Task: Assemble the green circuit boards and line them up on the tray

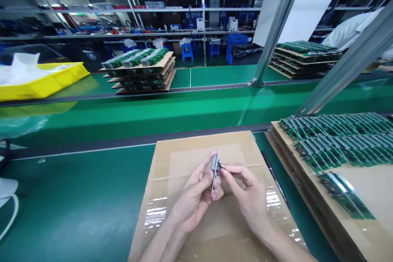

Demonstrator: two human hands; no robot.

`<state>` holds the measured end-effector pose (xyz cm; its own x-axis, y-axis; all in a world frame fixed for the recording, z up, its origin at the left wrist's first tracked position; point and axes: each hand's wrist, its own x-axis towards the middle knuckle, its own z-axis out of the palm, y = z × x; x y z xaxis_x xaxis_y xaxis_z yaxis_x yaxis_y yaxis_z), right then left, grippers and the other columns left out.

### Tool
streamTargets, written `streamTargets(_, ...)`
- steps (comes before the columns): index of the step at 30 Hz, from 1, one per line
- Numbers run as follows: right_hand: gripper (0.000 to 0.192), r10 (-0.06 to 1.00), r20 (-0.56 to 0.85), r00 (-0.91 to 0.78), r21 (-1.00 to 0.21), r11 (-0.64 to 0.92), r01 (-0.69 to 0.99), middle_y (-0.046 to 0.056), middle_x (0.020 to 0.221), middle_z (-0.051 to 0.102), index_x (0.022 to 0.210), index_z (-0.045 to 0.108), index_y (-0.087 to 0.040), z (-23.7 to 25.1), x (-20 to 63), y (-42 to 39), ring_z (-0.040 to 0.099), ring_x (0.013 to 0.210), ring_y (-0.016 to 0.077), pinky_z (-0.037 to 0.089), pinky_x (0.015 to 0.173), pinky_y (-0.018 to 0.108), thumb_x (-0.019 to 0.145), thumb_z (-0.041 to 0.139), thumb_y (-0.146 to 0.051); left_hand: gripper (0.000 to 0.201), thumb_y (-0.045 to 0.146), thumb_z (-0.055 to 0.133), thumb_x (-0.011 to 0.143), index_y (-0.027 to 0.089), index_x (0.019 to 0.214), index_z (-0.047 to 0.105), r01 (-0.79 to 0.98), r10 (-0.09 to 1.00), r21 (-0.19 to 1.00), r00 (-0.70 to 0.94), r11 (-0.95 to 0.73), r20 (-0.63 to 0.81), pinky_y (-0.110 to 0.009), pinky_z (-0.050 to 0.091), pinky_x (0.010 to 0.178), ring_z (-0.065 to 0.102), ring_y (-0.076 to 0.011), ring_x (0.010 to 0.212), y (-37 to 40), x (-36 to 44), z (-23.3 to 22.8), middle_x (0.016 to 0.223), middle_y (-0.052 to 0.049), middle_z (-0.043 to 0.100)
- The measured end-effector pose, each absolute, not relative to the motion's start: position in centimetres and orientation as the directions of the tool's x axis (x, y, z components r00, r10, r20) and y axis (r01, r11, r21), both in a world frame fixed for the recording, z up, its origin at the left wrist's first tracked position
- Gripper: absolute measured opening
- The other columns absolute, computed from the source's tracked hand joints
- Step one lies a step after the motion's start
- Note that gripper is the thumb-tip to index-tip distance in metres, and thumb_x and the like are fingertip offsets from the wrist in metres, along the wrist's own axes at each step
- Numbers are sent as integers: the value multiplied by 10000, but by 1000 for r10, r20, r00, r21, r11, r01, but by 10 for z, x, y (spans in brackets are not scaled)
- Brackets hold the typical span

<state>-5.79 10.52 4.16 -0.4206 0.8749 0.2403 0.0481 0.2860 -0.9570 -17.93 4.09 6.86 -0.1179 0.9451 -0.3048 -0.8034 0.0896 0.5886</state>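
Hands meet over a flat cardboard sheet [196, 151] lying at the near edge of the green workbench [76, 196]. The left hand [196, 194] pinches a small circuit board [215, 168] upright, edge-on, fingers curled around it; the right hand [245, 192] touches its side with thumb and forefinger closed on a tiny part too small to tell. Bare bench lies open to the left. Just right, a cardboard stack [353, 196] carries three rows of green boards [346, 141]. Two more loaded stacks [141, 69] sit beyond the conveyor, beside one yellow tray [43, 84].
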Motion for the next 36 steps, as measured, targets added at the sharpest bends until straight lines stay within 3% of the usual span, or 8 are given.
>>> streamTargets(2,107,854,299,-426,-936,350,44,15,899,734,895,705,-256,44,-57,105,680,827,170,520,768,288,822,626,-256,678,280,706,780,187,1374,391,-736,947,670,-134,103,-293,-185,362,506,448,-57,471,40,-180,69,560,25,561)
streamTargets(4,117,855,278,-437,-947,319,22,12,896,734,893,714,-262,47,-56,105,674,824,171,512,766,289,824,620,-252,686,282,698,785,166,1380,378,-641,942,759,-172,114,-287,-194,390,513,498,-80,494,40,-181,72,553,9,591)
streamTargets(7,115,875,75,-478,-996,42,-80,1,832,731,861,729,-266,52,-57,107,655,769,168,501,733,291,819,626,-291,727,283,720,752,136,1378,381,-496,921,858,-260,131,-290,-220,450,516,572,-131,542,41,-180,78,572,-22,644)
streamTargets(9,131,829,-66,-556,-965,-195,-176,3,764,715,855,736,-248,56,-58,109,618,676,155,490,685,292,793,652,-327,740,284,743,714,130,1360,418,-418,900,898,-327,136,-288,-244,495,531,607,-158,578,41,-179,81,590,-30,667)
streamTargets(11,167,752,-140,-644,-897,-372,-240,15,736,700,861,739,-223,60,-60,112,567,619,141,466,642,287,755,686,-341,696,280,756,685,144,1314,491,-342,871,931,-409,129,-271,-258,530,562,623,-168,612,41,-176,82,604,-22,677)
streamTargets(14,195,683,-181,-708,-824,-498,-270,40,782,708,890,741,-207,64,-61,113,555,657,147,438,662,285,727,708,-307,591,275,756,673,184,1231,586,-249,832,963,-509,103,-221,-256,555,594,598,-142,597,40,-172,81,582,12,663)
streamTargets(21,247,647,-215,-732,-786,-559,-263,69,902,724,953,737,-211,63,-60,112,604,774,190,425,712,301,718,668,-239,588,283,756,665,210,1226,597,-261,823,959,-518,107,-233,-247,566,571,552,-117,541,40,-169,78,508,48,610)
streamTargets(36,185,664,-226,-712,-781,-561,-275,45,769,686,864,738,-212,60,-62,111,576,703,158,447,632,253,783,652,-355,557,244,750,664,207,1203,612,-294,814,949,-521,111,-256,-238,559,568,575,-128,552,38,-166,85,510,38,627)
